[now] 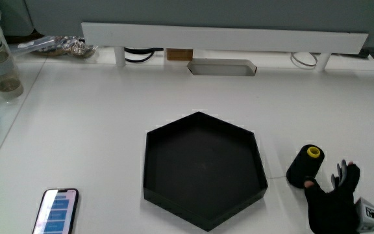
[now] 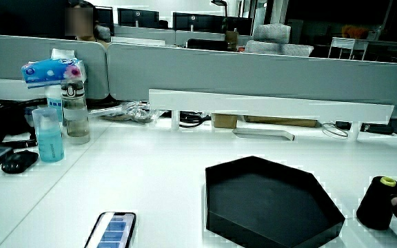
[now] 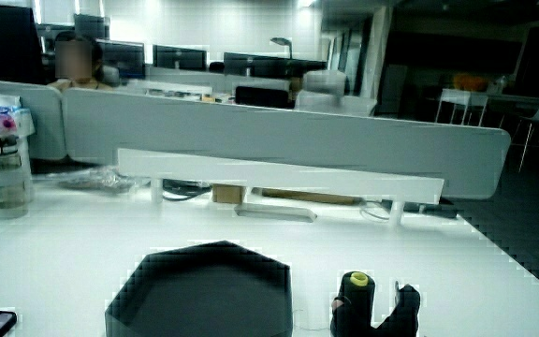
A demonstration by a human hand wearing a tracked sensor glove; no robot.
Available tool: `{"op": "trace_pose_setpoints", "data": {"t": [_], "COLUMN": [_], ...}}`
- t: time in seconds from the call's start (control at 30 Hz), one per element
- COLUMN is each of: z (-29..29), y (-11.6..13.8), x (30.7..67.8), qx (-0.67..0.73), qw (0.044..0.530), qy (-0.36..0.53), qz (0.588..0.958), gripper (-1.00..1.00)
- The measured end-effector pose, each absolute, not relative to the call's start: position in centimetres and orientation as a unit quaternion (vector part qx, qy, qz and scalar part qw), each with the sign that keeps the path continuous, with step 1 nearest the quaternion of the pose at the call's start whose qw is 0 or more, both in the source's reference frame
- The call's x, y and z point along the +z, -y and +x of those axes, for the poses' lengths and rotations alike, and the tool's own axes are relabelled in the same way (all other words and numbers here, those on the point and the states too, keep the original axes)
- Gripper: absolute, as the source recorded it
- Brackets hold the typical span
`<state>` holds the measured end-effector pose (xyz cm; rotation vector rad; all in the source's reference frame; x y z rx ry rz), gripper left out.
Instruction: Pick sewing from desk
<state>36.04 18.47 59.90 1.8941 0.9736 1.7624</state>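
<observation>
Gloved and low at the worktop's (image 1: pixel 109 130) near edge, the hand (image 1: pixel 333 201) reaches toward the black thread spool (image 1: pixel 304 167), its thumb touching the base while the spread fingers (image 1: pixel 345 174) have not closed on anything. That spool, with its yellow core, stands upright just beside the black hexagonal tray (image 1: pixel 203 170). I judge the approach nearly done; next the fingers must wrap the spool's body, close, then lift straight up.

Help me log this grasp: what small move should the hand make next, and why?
Probably close the fingers on the spool. It stands upright on the table beside the tray, and the hand is already against its side, fingers spread, not yet gripping.
</observation>
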Motion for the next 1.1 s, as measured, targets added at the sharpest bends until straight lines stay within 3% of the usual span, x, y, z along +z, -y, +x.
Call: {"op": "trace_pose_setpoints", "data": {"t": [0.03, 0.07, 0.1, 0.23, 0.27, 0.3, 0.33, 0.5, 0.63, 0.7, 0.8, 0.83, 1.1], "z": [36.2, 36.2, 35.4, 35.4, 36.3, 35.1, 35.5, 35.5, 35.9, 35.6, 35.6, 36.5, 34.2], "y": [-18.5, -18.3, -17.7, -17.2, -17.5, -17.0, -17.2, -16.7, -16.4, -16.0, -15.6, -15.7, -12.1], "x": [60.4, 61.1, 59.8, 59.9, 61.9, 60.1, 60.8, 59.8, 60.2, 59.3, 58.6, 59.9, 57.3], "qx": [0.577, 0.613, 0.575, 0.554, 0.592, 0.549, 0.558, 0.511, 0.527, 0.498, 0.516, 0.532, 0.578], "qw": [0.18, 0.19, 0.185, 0.167, 0.177, 0.192, 0.173, 0.152, 0.152, 0.133, 0.142, 0.147, 0.131], "qy": [-0.366, -0.353, -0.374, -0.377, -0.356, -0.381, -0.37, -0.375, -0.36, -0.363, -0.362, -0.352, -0.301], "qz": [0.708, 0.681, 0.703, 0.723, 0.701, 0.719, 0.722, 0.758, 0.755, 0.776, 0.763, 0.756, 0.747], "gripper": [0.0, 0.0, 0.0, 0.0, 0.0, 0.0, 0.0, 0.56, 1.0, 1.0, 1.0, 1.0, 1.0]}}
